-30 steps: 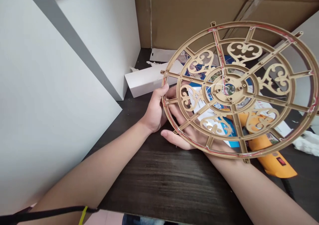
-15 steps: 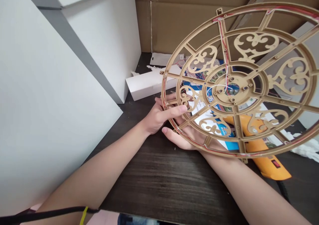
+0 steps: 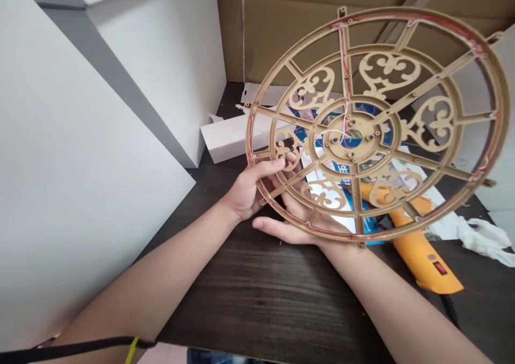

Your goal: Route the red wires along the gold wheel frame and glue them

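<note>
A large round gold frame (image 3: 355, 187) with spokes and scroll ornaments is held up, tilted, above the table. Red and white wires (image 3: 345, 79) run along one spoke to its hub and round the outer rim channel. My left hand (image 3: 257, 187) grips the frame's left edge, thumb over the front and fingers behind. My right hand (image 3: 295, 221) is under the lower left rim, palm up with its thumb stretched out; its fingers lie behind the frame, partly seen through the openings, and the rim rests over the hand and wrist.
An orange hot glue gun (image 3: 422, 256) lies on the dark table (image 3: 257, 299) at right, near crumpled white tissue (image 3: 483, 238). Behind the frame are printed sheets (image 3: 322, 170) and a white box (image 3: 229, 138). White panels (image 3: 100, 165) stand at left, cardboard (image 3: 289, 42) at the back.
The gold frame has shifted left and turned slightly, so its whole right rim now shows. My left hand still grips its edge, and my right hand has moved slightly left beneath it.
</note>
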{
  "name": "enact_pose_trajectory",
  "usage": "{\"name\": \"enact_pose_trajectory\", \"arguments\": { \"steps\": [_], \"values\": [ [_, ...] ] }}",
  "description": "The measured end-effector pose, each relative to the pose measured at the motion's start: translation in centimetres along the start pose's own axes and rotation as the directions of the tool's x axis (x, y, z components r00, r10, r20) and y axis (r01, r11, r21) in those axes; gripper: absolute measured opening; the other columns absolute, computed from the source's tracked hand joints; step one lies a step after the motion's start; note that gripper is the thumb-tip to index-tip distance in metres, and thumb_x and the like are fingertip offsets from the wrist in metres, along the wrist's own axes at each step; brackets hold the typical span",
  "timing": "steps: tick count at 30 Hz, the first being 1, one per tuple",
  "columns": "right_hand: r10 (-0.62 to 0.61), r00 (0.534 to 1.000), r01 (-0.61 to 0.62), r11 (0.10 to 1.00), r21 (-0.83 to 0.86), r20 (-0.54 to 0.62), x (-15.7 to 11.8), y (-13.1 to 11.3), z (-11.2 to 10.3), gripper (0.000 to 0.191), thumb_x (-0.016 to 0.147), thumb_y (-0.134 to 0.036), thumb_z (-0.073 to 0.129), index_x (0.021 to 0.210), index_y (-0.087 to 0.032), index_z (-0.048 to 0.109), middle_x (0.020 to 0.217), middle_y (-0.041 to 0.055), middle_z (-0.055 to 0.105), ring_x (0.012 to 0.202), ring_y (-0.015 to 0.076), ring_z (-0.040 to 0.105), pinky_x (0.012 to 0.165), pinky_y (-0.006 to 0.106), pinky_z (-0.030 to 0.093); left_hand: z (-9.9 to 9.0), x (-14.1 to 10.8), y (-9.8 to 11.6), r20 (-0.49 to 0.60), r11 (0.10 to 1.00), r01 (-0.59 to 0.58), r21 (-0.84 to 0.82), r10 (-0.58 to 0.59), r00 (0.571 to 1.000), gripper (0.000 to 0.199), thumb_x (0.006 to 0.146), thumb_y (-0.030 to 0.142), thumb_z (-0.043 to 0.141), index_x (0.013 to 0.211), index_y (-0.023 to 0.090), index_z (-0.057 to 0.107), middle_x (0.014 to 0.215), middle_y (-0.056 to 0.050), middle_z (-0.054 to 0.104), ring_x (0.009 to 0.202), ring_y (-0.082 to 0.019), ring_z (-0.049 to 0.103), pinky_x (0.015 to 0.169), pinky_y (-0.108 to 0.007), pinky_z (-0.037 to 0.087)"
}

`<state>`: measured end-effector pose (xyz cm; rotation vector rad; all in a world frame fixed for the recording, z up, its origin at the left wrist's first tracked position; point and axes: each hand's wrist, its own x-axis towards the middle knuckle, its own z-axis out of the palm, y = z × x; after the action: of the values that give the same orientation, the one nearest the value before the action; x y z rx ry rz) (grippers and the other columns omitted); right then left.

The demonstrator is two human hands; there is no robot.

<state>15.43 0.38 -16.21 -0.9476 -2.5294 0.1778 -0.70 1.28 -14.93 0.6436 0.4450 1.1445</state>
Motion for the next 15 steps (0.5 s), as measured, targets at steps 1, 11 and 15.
{"name": "enact_pose_trajectory", "arguments": {
  "steps": [1,11,15],
  "values": [
    [-0.022,1.000,0.022,1.000,0.000,0.000,0.0,0.1,-0.1,0.087,0.092,-0.073,0.052,0.160,-0.025,0.028,0.168,0.0116,0.026,0.153,0.0409,0.025,0.122,0.067,0.026,0.0,0.0,0.0,0.007,1.000,0.001,-0.027,-0.001,1.000,0.017,0.083,0.036,0.074,0.091,0.021,0.077,0.097,-0.003,0.078,0.113,-0.032,0.071,0.105,-0.048,0.053],
    [0.014,0.996,-0.017,0.999,-0.028,-0.091,1.3,-1.2,-0.8,0.068,0.104,-0.041,0.040,0.165,-0.029,0.012,0.171,0.0028,0.022,0.158,0.0344,0.016,0.129,0.064,0.015,0.4,0.0,-0.2,0.034,0.995,-0.091,0.034,0.090,0.995,0.019,0.086,0.032,0.073,0.101,0.021,0.076,0.114,-0.005,0.077,0.126,-0.031,0.065,0.112,-0.047,0.048],
    [0.021,0.994,-0.021,1.000,-0.004,-0.109,1.5,-1.3,-0.8,0.067,0.104,-0.040,0.038,0.165,-0.027,0.015,0.171,0.0030,0.021,0.158,0.0342,0.013,0.130,0.063,0.014,0.7,0.0,-0.4,0.038,0.981,-0.142,0.135,0.138,0.990,0.026,0.084,0.025,0.076,0.109,0.023,0.074,0.119,-0.004,0.077,0.127,-0.030,0.064,0.115,-0.047,0.046]
  ]
}}
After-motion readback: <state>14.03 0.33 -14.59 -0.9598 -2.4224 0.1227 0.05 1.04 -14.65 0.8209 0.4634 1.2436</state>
